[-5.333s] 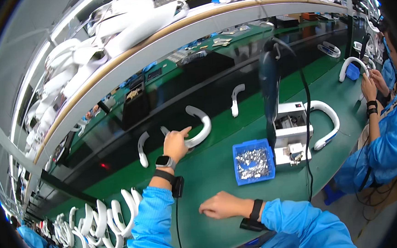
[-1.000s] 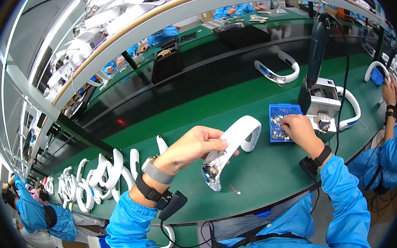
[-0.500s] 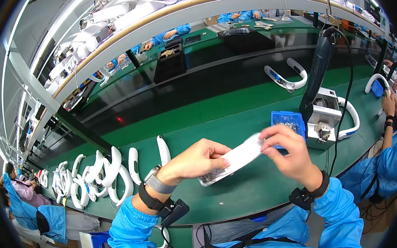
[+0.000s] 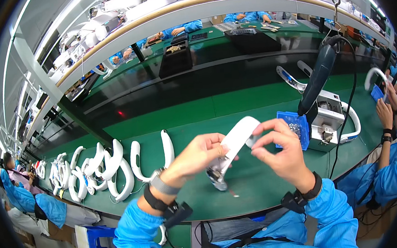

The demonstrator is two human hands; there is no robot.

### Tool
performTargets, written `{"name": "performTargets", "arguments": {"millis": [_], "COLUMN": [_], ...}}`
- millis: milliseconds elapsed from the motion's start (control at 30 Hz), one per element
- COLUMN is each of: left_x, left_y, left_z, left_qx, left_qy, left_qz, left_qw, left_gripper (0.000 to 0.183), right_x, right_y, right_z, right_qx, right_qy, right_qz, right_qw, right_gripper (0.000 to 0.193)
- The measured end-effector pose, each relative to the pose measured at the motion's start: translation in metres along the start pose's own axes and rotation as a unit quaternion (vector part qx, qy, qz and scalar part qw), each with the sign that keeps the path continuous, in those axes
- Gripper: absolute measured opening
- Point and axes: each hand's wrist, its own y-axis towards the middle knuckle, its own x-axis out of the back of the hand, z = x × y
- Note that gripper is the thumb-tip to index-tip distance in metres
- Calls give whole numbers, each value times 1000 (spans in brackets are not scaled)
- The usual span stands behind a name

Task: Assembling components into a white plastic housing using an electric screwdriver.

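A white curved plastic housing (image 4: pixel 240 137) is held up over the green bench, tilted, with its far end raised. My left hand (image 4: pixel 198 156) is closed around its near half, thumb on top. Small metallic and dark parts show at its lower end, below my fingers. At the upper end my right hand (image 4: pixel 280 148) pinches the housing's edge between thumb and fingers; a greyish curved bit shows there, partly hidden by the fingertips. Just past my right hand stands a blue bin (image 4: pixel 304 140) of small metal pieces. A dark electric screwdriver (image 4: pixel 318 76) hangs above the bin.
Several white curved housings (image 4: pixel 121 177) lie at the left of the green bench (image 4: pixel 199 200). Right of the bin is a metal box device (image 4: pixel 324 126); another housing (image 4: pixel 292 78) lies behind the screwdriver. A shelf edge (image 4: pixel 190 9) spans overhead. A co-worker's hands (image 4: pixel 386 111) work at far right.
The housing has tipped more upright, its upper end rising and its lower end swinging to show the inner parts. My right hand has shifted slightly down along its end. The view has turned a little.
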Motion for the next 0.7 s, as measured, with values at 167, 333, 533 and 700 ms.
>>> {"name": "performTargets", "arguments": {"millis": [167,333,533,700], "left_x": [-62,-82,-84,-85], "left_y": [-2,6,11,14], "left_z": [28,42,46,52], "left_qx": [-130,-182,-141,-200], "left_qy": [-171,-167,-187,-127], "left_qz": [-168,-188,-173,-165], "left_qw": [962,951,957,957], "left_gripper": [52,65,43,40], "right_x": [-4,-10,-2,2], "right_y": [-15,-20,-19,-15], "right_z": [12,3,3,7], "right_qx": [-78,-92,-88,-73], "right_qy": [42,5,-62,-89], "right_qz": [-6,10,21,29], "right_qw": [996,996,994,993], "right_gripper": [14,10,11,11]}}
